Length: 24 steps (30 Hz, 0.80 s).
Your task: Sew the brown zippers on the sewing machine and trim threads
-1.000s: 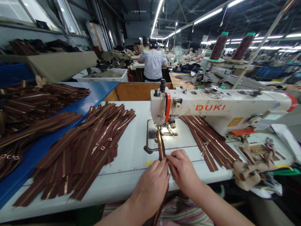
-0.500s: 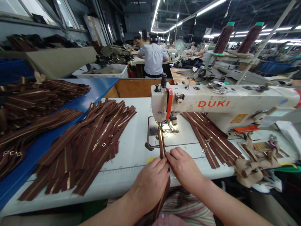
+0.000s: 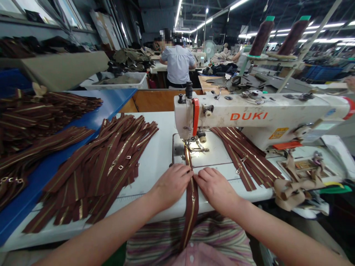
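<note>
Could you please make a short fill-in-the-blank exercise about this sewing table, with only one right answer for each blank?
1. The brown zipper between the left hand and the right hand has teeth of ____ colour.
2. The brand name printed in orange on the white sewing machine is ____.
3. The other zippers at the far left lie on a ____ surface.

Missing words: gold; DUKI; blue.

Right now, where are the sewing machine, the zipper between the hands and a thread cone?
Sewing machine (image 3: 249, 116): head view, on the DUKI lettering.
Zipper (image 3: 188, 210): head view, on its brown tape.
Thread cone (image 3: 261, 38): head view, on its thread.
</note>
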### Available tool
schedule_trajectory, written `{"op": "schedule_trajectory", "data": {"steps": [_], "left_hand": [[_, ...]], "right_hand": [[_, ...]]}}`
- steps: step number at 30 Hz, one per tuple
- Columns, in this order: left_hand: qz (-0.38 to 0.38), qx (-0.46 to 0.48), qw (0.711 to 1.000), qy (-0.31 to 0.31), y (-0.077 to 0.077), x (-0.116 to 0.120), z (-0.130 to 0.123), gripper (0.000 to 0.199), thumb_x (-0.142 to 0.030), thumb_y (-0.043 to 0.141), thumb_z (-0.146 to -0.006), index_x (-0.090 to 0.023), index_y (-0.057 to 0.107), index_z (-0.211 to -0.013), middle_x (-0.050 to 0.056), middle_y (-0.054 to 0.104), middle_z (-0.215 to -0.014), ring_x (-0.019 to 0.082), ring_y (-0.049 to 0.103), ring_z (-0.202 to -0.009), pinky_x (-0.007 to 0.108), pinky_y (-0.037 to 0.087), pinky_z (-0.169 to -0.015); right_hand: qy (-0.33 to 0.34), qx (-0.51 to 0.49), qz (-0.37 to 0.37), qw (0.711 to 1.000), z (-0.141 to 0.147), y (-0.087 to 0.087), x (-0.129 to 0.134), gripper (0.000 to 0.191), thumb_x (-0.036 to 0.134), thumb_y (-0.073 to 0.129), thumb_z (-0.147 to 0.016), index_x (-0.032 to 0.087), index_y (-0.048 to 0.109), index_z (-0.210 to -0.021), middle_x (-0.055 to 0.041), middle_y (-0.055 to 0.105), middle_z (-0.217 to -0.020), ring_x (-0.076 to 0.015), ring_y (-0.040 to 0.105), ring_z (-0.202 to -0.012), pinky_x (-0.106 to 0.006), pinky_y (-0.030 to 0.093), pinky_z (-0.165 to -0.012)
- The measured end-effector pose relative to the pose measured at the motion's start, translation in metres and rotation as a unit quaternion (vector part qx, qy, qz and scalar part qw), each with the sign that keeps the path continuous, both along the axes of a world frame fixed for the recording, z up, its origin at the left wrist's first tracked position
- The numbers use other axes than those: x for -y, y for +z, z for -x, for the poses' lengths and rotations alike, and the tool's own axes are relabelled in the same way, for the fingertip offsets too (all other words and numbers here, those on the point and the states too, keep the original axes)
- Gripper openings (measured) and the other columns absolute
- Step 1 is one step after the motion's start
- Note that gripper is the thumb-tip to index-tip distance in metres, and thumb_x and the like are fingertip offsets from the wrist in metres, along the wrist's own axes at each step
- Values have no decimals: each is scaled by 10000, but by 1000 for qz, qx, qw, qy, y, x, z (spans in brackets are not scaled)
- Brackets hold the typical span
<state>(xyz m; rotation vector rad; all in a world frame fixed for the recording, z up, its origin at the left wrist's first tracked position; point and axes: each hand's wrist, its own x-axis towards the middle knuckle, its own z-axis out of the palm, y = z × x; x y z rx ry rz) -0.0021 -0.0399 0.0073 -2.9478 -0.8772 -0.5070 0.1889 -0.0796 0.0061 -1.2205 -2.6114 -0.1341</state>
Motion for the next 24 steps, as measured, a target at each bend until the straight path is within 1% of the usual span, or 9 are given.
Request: {"op": "schedule_trajectory", "data": {"steps": [3,7,9,11,15,20,24], "left_hand": [[9,7,1000,1,-2,2,1,223,-120,457,-904,-119,600,-1075,102,631,-1045,234,566,-986,402,493,-879],[21,13,1000,4,-4,2,2,241,-122,446,-908,-115,597,-1096,111,630,-1061,231,560,-998,404,494,-880],[23,15,1000,4,-4,2,2,246,-123,434,-912,-116,598,-1095,113,631,-1064,232,560,-1001,409,496,-877],[24,16,1000,3,-3,3,1,248,-121,426,-913,-121,599,-1090,109,633,-1060,231,564,-997,407,499,-872],[19,17,1000,0,-1,3,1,255,-114,410,-915,-129,597,-1088,98,633,-1048,227,571,-988,393,504,-867],[12,18,1000,-1,0,3,1,258,-119,400,-921,-114,601,-1082,106,635,-1046,228,570,-980,394,506,-871],[21,19,1000,4,-1,4,1,266,-115,394,-915,-129,601,-1083,106,635,-1045,223,569,-992,402,511,-868]], "right_hand": [[7,-41,17,999,-9,-3,-4,164,139,518,-908,137,625,-1031,-71,574,-862,-211,477,-845,-331,425,-743],[40,-78,23,996,-13,-1,-8,207,160,486,-926,131,625,-1077,-69,586,-840,-204,476,-817,-319,424,-731],[59,-74,20,995,-12,1,-9,201,161,477,-929,127,633,-1052,-67,586,-829,-205,472,-811,-319,419,-732],[71,-58,12,996,-11,2,-10,178,158,480,-926,127,646,-985,-64,583,-813,-207,469,-798,-319,414,-724],[75,-24,-13,997,-11,1,-11,151,152,499,-915,126,645,-885,-60,574,-797,-211,467,-785,-325,404,-701],[73,-32,-16,997,-12,-2,-10,136,149,509,-915,121,643,-918,-58,573,-816,-212,469,-799,-326,410,-715],[71,-41,-20,996,-12,-3,-8,153,143,494,-925,109,640,-961,-64,570,-817,-208,468,-798,-321,415,-718]]}}
